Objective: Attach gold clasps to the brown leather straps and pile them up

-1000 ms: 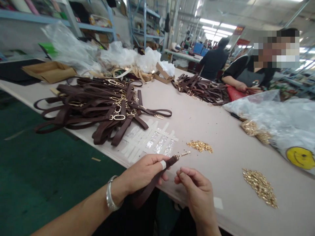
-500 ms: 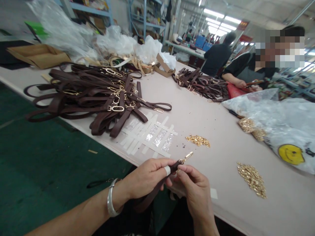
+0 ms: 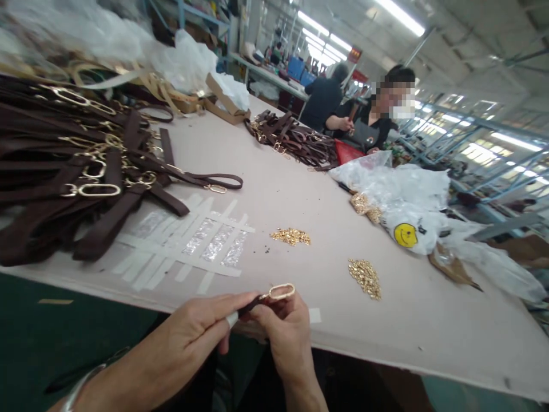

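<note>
Low in the middle of the frame, my left hand gripped a strap and my right hand closed on its end; whether that hand hid a small part, I could not tell. The clasp was already on, but I judged the join unfinished. Loose gold bits lay unused on the desk, at centre and right. The strap looked dark brown and slim, mostly covered; the clasp was a long gold oval, tilted slightly.
</note>
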`<control>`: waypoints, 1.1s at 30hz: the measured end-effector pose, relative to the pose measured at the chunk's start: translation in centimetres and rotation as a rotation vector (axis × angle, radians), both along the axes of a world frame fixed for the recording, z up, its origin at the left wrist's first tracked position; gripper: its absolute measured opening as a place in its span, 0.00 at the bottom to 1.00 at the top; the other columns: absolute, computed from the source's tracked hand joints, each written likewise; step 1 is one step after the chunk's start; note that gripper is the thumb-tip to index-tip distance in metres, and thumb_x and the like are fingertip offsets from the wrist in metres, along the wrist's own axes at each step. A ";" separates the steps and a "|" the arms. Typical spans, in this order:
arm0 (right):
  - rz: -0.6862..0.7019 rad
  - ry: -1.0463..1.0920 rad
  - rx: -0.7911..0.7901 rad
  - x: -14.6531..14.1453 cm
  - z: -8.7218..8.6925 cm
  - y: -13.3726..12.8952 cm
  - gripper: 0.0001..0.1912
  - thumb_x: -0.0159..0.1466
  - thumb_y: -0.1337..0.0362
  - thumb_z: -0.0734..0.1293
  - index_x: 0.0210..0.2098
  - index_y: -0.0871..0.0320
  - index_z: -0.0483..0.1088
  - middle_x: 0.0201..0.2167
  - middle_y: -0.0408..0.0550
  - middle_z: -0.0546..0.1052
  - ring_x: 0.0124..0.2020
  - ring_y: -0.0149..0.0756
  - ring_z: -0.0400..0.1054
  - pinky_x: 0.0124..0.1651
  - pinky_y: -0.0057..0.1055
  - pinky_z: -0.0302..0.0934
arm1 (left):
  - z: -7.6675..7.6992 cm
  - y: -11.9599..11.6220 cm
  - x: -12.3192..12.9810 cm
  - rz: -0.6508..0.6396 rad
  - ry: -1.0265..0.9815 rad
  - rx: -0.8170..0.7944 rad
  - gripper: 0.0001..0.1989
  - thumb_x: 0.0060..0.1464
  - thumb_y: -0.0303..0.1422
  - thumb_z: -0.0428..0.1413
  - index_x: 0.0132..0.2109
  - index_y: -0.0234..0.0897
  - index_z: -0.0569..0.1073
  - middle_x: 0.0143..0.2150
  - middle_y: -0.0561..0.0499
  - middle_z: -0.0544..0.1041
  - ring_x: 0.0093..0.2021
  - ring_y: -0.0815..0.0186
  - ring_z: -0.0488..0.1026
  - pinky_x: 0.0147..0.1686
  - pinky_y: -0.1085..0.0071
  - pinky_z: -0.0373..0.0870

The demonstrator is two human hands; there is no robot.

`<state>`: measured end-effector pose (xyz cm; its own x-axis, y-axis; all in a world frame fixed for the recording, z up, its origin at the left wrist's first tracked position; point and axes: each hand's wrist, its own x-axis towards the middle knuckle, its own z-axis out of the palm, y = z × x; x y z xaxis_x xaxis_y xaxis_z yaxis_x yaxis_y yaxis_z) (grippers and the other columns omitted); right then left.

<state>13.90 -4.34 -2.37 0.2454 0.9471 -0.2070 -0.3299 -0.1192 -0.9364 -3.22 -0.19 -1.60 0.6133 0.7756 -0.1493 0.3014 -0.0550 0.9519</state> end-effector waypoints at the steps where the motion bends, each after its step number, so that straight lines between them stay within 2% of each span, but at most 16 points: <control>1: 0.002 -0.012 0.010 0.0 0.1 0.0 0.17 0.51 0.63 0.77 0.30 0.55 0.64 0.25 0.39 0.77 0.28 0.34 0.73 0.35 0.31 0.68 | -0.2 0.0 0.1 0.008 -0.003 -0.025 0.20 0.63 0.35 0.49 0.59 0.50 0.75 0.32 0.54 0.81 0.31 0.65 0.74 0.37 0.72 0.71; 4: 0.050 -0.150 0.057 1.1 0.5 0.2 0.13 0.54 0.63 0.75 0.31 0.55 0.65 0.27 0.39 0.76 0.29 0.32 0.72 0.35 0.28 0.67 | -0.6 0.3 0.5 0.077 -0.018 -0.167 0.21 0.62 0.39 0.50 0.59 0.48 0.75 0.33 0.52 0.81 0.33 0.62 0.75 0.39 0.69 0.73; 6: 0.064 -0.402 0.086 3.6 0.8 0.7 0.10 0.58 0.61 0.72 0.35 0.55 0.68 0.30 0.41 0.77 0.32 0.32 0.72 0.38 0.28 0.67 | -0.8 0.6 0.5 0.122 -0.051 -0.275 0.21 0.61 0.41 0.51 0.60 0.48 0.74 0.38 0.51 0.82 0.36 0.61 0.76 0.41 0.68 0.74; 8: -0.002 -0.803 0.081 7.7 0.8 1.5 0.11 0.62 0.57 0.67 0.42 0.56 0.70 0.35 0.45 0.79 0.36 0.34 0.74 0.41 0.30 0.68 | -1.0 0.9 0.4 0.149 -0.109 -0.381 0.23 0.60 0.44 0.54 0.61 0.50 0.72 0.41 0.51 0.82 0.38 0.60 0.77 0.41 0.68 0.75; 9: -0.081 -1.101 0.053 10.1 0.8 2.0 0.13 0.65 0.55 0.64 0.45 0.55 0.69 0.37 0.47 0.80 0.37 0.34 0.74 0.43 0.31 0.68 | -1.1 1.0 0.3 0.160 -0.150 -0.434 0.23 0.59 0.45 0.55 0.61 0.51 0.72 0.42 0.51 0.82 0.39 0.59 0.78 0.41 0.67 0.76; 12: -0.222 -1.391 -0.056 17.3 0.6 3.6 0.15 0.65 0.59 0.62 0.48 0.59 0.69 0.42 0.54 0.79 0.42 0.41 0.73 0.49 0.41 0.64 | -1.4 1.3 0.3 0.199 -0.291 -0.568 0.23 0.54 0.42 0.62 0.57 0.50 0.75 0.48 0.50 0.82 0.46 0.55 0.78 0.46 0.63 0.76; 14: -0.215 -1.537 -0.134 20.9 0.3 4.6 0.15 0.64 0.64 0.61 0.49 0.59 0.69 0.41 0.55 0.79 0.43 0.43 0.72 0.49 0.42 0.63 | -1.5 1.3 0.6 0.240 -0.370 -0.638 0.22 0.51 0.40 0.66 0.54 0.49 0.77 0.53 0.50 0.80 0.50 0.53 0.78 0.49 0.60 0.76; 16: -0.160 -1.669 -0.204 23.1 0.0 5.4 0.16 0.64 0.67 0.60 0.50 0.59 0.70 0.39 0.54 0.79 0.42 0.44 0.72 0.47 0.40 0.62 | -1.6 1.3 1.0 0.287 -0.419 -0.680 0.22 0.47 0.39 0.68 0.51 0.47 0.79 0.53 0.51 0.81 0.50 0.54 0.78 0.50 0.60 0.75; 21: 0.014 -1.895 -0.316 24.2 -0.3 6.4 0.15 0.65 0.68 0.60 0.49 0.59 0.72 0.34 0.57 0.80 0.37 0.45 0.74 0.42 0.37 0.62 | -0.7 1.3 1.6 0.290 -0.447 -0.639 0.17 0.46 0.37 0.69 0.45 0.42 0.80 0.47 0.52 0.83 0.48 0.61 0.78 0.49 0.71 0.72; 25: 0.111 -1.976 -0.330 24.1 -0.2 6.5 0.17 0.67 0.67 0.57 0.49 0.63 0.72 0.33 0.63 0.79 0.36 0.51 0.75 0.41 0.42 0.63 | 0.4 1.3 1.7 0.285 -0.440 -0.594 0.13 0.48 0.31 0.66 0.43 0.37 0.79 0.40 0.52 0.82 0.35 0.69 0.75 0.35 0.76 0.70; 28: 0.140 -1.983 -0.315 24.8 -0.4 6.8 0.17 0.66 0.67 0.56 0.49 0.64 0.72 0.32 0.64 0.79 0.36 0.55 0.75 0.41 0.45 0.64 | 0.6 1.3 1.8 0.318 -0.425 -0.567 0.11 0.48 0.29 0.65 0.41 0.34 0.79 0.37 0.53 0.79 0.30 0.72 0.70 0.29 0.77 0.65; 31: 0.135 -1.961 -0.291 25.4 -0.6 7.1 0.17 0.65 0.68 0.57 0.47 0.64 0.72 0.34 0.63 0.79 0.38 0.55 0.75 0.43 0.46 0.65 | 0.3 1.2 1.9 0.335 -0.410 -0.537 0.10 0.49 0.29 0.62 0.41 0.33 0.78 0.35 0.53 0.78 0.30 0.73 0.68 0.30 0.76 0.64; 33: 0.104 -1.941 -0.279 24.8 -0.5 7.0 0.16 0.64 0.67 0.58 0.47 0.63 0.72 0.36 0.61 0.80 0.39 0.53 0.76 0.43 0.45 0.66 | 0.0 1.1 2.0 0.336 -0.411 -0.513 0.10 0.49 0.28 0.61 0.41 0.33 0.78 0.35 0.53 0.78 0.30 0.73 0.68 0.31 0.76 0.63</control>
